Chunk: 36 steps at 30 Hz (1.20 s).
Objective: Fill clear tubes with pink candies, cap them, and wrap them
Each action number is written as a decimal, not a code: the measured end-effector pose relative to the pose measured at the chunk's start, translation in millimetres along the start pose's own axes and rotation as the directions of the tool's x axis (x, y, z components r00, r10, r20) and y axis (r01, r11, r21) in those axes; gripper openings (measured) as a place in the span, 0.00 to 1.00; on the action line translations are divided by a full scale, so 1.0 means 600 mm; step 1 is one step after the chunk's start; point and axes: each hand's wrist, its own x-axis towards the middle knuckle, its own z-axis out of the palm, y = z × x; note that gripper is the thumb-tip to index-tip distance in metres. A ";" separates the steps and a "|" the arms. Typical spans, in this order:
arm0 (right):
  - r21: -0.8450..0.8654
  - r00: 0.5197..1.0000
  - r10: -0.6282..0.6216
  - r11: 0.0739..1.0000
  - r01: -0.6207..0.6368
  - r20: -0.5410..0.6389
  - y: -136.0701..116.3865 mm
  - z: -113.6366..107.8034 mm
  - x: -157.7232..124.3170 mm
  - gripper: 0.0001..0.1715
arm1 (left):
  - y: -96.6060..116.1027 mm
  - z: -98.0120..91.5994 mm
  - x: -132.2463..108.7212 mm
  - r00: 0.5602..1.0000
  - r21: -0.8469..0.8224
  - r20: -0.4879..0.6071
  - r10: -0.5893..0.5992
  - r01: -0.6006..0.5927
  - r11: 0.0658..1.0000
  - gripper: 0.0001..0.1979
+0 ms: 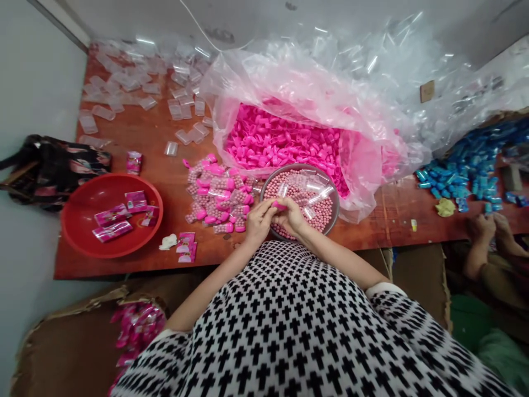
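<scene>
My left hand (259,220) and my right hand (291,216) meet at the near rim of a metal bowl (335,194) filled with small pink balls. Together their fingers pinch a small pink-capped tube (278,205). Several clear empty tubes lie on top of the balls in the bowl. Just left of my hands sits a pile of filled tubes with pink caps (217,194). Behind the bowl a big clear plastic bag (297,88) holds a heap of loose pink caps (281,140).
A red bowl (82,231) at the left holds a few pink packets. Clear tubes (136,88) are scattered at the far left of the wooden table (136,138). Blue caps (467,165) lie at the right, where another person's hands (490,227) rest. A dark bag (49,165) is at far left.
</scene>
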 end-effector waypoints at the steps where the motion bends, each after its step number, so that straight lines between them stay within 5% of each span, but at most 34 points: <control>1: 0.017 0.999 0.035 0.999 -0.035 -0.016 0.012 -0.004 0.000 0.04 | -0.008 0.000 -0.011 1.000 0.015 0.004 -0.026 0.026 1.000 0.14; 8: 0.029 0.994 0.052 0.998 -0.049 -0.099 0.031 -0.023 0.003 0.06 | -0.024 0.022 -0.026 0.994 -0.036 0.008 -0.109 0.109 0.993 0.16; 11: -0.070 0.993 0.118 0.991 -0.116 0.014 0.011 -0.037 0.000 0.08 | -0.023 0.028 -0.014 0.981 -0.147 -0.005 -0.192 0.189 0.971 0.18; 18: -0.243 0.917 0.329 0.930 -0.275 0.224 -0.037 -0.070 0.002 0.30 | -0.014 0.021 -0.008 0.967 -0.240 0.015 -0.254 0.250 0.938 0.20; 25: -0.468 0.956 0.255 0.869 -0.159 0.148 -0.019 -0.063 -0.010 0.29 | -0.033 -0.015 -0.003 0.983 -0.133 -0.010 -0.182 0.179 0.975 0.19; 27: -0.680 0.997 0.001 0.731 0.055 0.081 -0.024 -0.084 -0.017 0.26 | -0.053 -0.053 0.013 0.976 -0.069 -0.141 -0.164 0.156 0.985 0.17; 28: -0.794 0.982 -0.177 0.586 0.158 0.065 -0.030 -0.100 -0.019 0.23 | -0.064 -0.073 0.023 0.965 -0.018 -0.226 -0.137 0.136 0.991 0.16; 31: -0.982 0.819 -0.564 0.069 0.178 0.109 -0.049 -0.152 -0.015 0.17 | -0.086 -0.115 0.045 0.945 0.135 -0.328 -0.012 0.060 0.989 0.14; 33: -0.990 0.785 -0.608 -0.130 0.054 0.123 -0.056 -0.179 -0.005 0.14 | -0.086 -0.109 0.050 0.953 0.240 -0.289 0.091 -0.020 0.971 0.14; 36: -0.959 0.823 -0.556 -0.276 -0.056 0.112 -0.049 -0.197 0.014 0.12 | -0.067 -0.045 0.046 0.987 0.267 -0.057 0.151 -0.130 0.955 0.13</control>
